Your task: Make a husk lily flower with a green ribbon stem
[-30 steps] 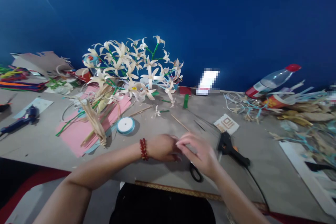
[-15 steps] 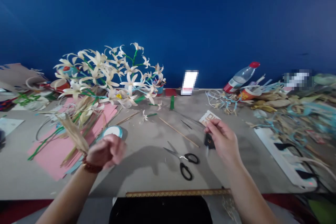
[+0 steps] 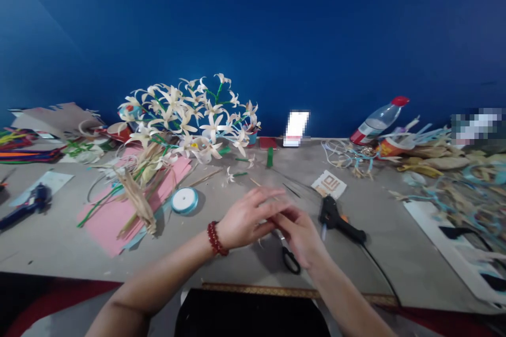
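My left hand [image 3: 250,217], with a red bead bracelet [image 3: 217,238] on its wrist, reaches across with its fingers stretched out over the fingertips of my right hand [image 3: 302,234]. The right hand's fingers are drawn together and point up and left. Their tips are partly hidden and slightly blurred, so anything between them cannot be made out. Below the hands lie black-handled scissors [image 3: 291,261], mostly covered. A black glue gun [image 3: 336,218] rests on the table right of my right hand, its nozzle end near a patterned white card [image 3: 329,184].
Handmade white flowers [image 3: 190,116] stand at the back. Left lie pink sheets [image 3: 106,226], dried husks [image 3: 136,200], a blue ribbon spool [image 3: 184,200] and a blue glue gun [image 3: 37,200]. Right are a bottle [image 3: 373,124], a power strip [image 3: 438,247] and tangled scraps [image 3: 474,179].
My left hand has moved right from beside the ribbon spool to my right hand. The right hand has come left, away from the black glue gun. The view has shifted left.
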### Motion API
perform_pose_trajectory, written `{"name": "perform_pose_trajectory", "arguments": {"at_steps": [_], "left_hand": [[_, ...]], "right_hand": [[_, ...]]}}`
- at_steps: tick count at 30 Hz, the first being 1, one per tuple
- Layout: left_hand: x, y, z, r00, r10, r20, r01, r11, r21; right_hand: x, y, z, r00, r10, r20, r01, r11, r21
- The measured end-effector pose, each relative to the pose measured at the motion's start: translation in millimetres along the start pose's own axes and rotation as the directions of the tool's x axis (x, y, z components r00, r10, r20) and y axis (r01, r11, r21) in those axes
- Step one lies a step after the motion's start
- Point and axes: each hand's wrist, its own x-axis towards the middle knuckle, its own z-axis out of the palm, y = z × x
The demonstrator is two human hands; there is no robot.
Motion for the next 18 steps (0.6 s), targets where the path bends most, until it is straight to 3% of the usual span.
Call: {"name": "perform_pose_trajectory", "arguments": {"at_steps": [2,4,6,8,10,12,14,16,17,18], "left_hand": [[5,-1,3.2,0.996,0.086,0.014,-0.084,0.994,-0.074],[4,-2,2.8,0.996,0.093,-0.010,-0.093,0.982,-0.164],[0,-6,-0.2,0.999,-0.007,-0.049,-0.006,0.967,-0.256],[-4,-13,-3.2,0.962,-0.242,-0.129,0.176,0.907,-0.383],[-7,-18,-1.3,0.832,-0.517,-0.201,0.317,0.741,-0.593],[-9,-16,10.3,0.710,-0.679,-0.187,0.307,0.538,-0.785],[-13,-5,32.1,0.699,-0.701,-0.142,0.260,0.435,-0.862],[-19,14,57.8,0.705,-0.695,-0.138,0.261,0.436,-0.862],[-22,22,68.6,0.676,-0.716,-0.175,0.254,0.449,-0.857],[-26,29,76.4,0.722,-0.678,-0.138,0.265,0.456,-0.850]], "right_hand": [[-5,2,4,0.999,0.035,0.006,-0.035,0.997,0.065],[-10,1,1,0.993,0.076,0.086,-0.086,0.988,0.125],[-15,-3,-4,0.962,0.093,0.257,-0.141,0.974,0.175],[-21,-8,-9,0.927,0.052,0.370,-0.121,0.979,0.166],[-24,-9,-10,0.956,-0.058,0.288,0.046,0.998,0.048],[-23,-6,-5,0.965,-0.230,0.123,0.250,0.951,-0.183],[-15,-1,8,0.920,-0.384,0.083,0.384,0.833,-0.398],[0,0,22,0.861,-0.475,0.183,0.500,0.720,-0.481],[9,-1,29,0.833,-0.490,0.257,0.550,0.681,-0.484],[17,-4,35,0.818,-0.503,0.279,0.573,0.671,-0.470]]}}
